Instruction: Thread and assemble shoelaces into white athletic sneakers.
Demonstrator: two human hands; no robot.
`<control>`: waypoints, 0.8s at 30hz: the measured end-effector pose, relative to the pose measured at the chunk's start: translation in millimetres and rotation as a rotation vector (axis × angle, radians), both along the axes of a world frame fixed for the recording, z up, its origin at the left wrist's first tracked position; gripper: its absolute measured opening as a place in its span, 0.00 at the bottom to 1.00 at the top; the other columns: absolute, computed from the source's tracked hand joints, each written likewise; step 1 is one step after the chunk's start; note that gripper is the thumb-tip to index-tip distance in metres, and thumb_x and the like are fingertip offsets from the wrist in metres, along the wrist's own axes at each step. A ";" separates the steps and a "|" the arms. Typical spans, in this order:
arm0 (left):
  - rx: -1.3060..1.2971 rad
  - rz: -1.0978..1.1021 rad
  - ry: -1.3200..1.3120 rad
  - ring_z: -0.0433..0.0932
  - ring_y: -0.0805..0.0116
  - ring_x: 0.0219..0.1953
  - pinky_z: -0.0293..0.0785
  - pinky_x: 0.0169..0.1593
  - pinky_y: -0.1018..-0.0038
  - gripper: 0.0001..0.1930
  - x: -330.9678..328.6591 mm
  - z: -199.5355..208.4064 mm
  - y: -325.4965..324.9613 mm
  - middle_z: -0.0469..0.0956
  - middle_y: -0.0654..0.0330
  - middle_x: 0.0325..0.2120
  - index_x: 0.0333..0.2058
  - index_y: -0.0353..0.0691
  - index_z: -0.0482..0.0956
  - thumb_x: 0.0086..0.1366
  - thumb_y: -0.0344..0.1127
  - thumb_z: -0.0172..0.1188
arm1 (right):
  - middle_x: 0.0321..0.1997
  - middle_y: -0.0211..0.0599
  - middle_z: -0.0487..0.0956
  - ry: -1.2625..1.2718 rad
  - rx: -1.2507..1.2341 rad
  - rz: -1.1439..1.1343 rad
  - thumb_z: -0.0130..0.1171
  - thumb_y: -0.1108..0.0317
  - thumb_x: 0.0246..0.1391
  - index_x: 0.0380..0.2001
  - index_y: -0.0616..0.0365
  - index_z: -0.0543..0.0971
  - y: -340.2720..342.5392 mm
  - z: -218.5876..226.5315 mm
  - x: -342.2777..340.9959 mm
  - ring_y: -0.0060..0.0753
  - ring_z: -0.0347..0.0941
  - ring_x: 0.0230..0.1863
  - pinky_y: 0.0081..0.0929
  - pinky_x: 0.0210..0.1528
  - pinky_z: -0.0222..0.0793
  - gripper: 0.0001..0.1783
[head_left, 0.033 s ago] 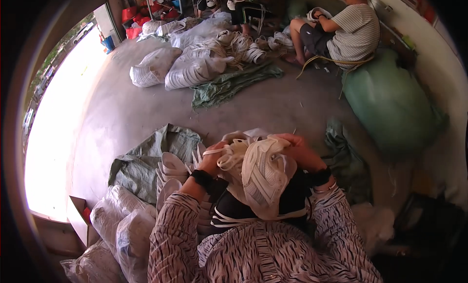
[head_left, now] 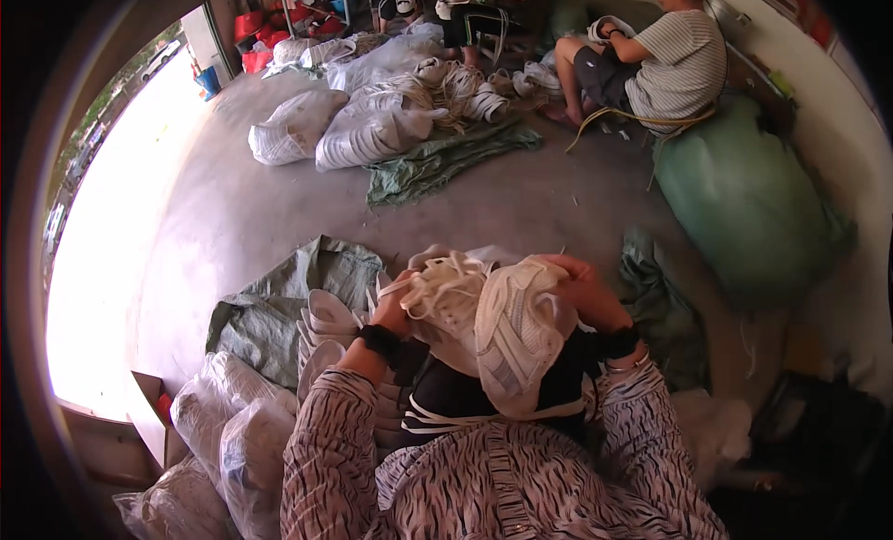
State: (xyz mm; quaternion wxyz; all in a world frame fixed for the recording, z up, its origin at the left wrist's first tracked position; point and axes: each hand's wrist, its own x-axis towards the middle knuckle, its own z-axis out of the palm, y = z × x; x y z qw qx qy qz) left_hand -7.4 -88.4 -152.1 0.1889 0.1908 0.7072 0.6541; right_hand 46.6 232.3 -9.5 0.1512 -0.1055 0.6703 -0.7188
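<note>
left hand (head_left: pixel 394 303) partly hidden by laces (head_left: pixel 450 284); right hand (head_left: pixel 593 293) partly by a shoe upper (head_left: pixel 523 340). at the floor's (head_left: pixel 307 205) far edge, a black-trousered person (head_left: pixel 471 24) cut off; near right corner, a dark object (head_left: pixel 823 428), indistinct.

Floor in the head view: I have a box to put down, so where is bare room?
Mostly bare floor lies between the far crumpled green sack and the held sneaker uppers, bounded rightward by the bulging green sack. Crowded: lower left, with clear plastic bags and stacked shoe uppers.

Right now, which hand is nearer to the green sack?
Right: in the picture, the right hand is lower left of the green sack; the left hand is farther left.
</note>
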 end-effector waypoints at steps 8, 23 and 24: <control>0.622 0.338 -0.637 0.71 0.63 0.52 0.71 0.54 0.60 0.23 11.0 54.5 12.5 0.70 0.58 0.52 0.55 0.42 0.66 0.67 0.50 0.45 | 0.45 0.36 0.77 0.033 -0.322 0.197 0.56 0.76 0.50 0.48 0.66 0.74 -12.6 66.3 27.9 0.24 0.72 0.47 0.23 0.51 0.67 0.19; 0.274 0.031 -0.578 0.75 0.74 0.40 0.72 0.45 0.75 0.14 19.4 44.8 52.9 0.76 0.59 0.41 0.46 0.32 0.73 0.68 0.34 0.46 | 0.32 0.32 0.79 -0.190 0.505 -0.090 0.59 0.56 0.49 0.39 0.61 0.79 -32.3 -14.1 -35.8 0.26 0.76 0.29 0.30 0.26 0.77 0.20; 0.289 0.020 -0.569 0.74 0.74 0.41 0.72 0.45 0.75 0.14 18.5 44.6 50.5 0.76 0.58 0.42 0.46 0.33 0.73 0.68 0.34 0.45 | 0.31 0.34 0.79 -0.193 0.594 -0.074 0.59 0.58 0.49 0.38 0.62 0.79 -34.2 -10.8 -37.3 0.28 0.77 0.28 0.29 0.24 0.77 0.19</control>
